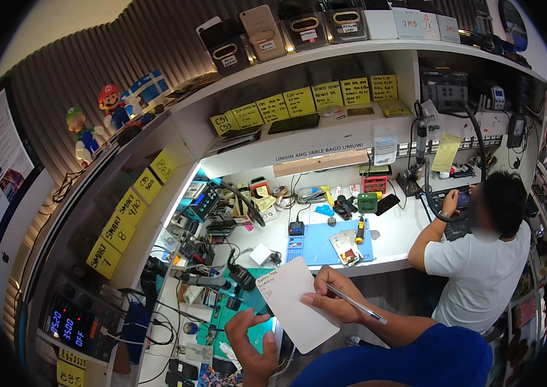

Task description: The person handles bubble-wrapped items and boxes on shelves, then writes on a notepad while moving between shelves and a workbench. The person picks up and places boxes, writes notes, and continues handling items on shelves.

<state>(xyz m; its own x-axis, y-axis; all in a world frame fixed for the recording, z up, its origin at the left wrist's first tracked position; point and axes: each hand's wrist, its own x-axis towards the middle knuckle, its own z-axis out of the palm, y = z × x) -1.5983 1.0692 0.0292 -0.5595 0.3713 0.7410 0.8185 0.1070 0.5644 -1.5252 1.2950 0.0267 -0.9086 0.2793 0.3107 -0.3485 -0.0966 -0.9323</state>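
A white card (300, 309) with a few handwritten lines at its upper left is tilted in front of me. My right hand (338, 298) grips it by the right edge, thumb on its face. The same hand holds a clear-barrelled pen (358, 305), its rear end pointing down to the right. To the left of the card, my left hand (251, 342) is half curled with thumb and fingers apart, and nothing shows in it. It hovers over a green work mat (257, 300), beside the card without visibly gripping it.
Beyond the card, a blue mat (315, 235) carries an opened phone (345, 248) and a yellow-black tool (360, 230). A co-worker (480, 258) sits at the right. A power supply (80, 322) stands lower left. Shelves (325, 55) with yellow labels span the back.
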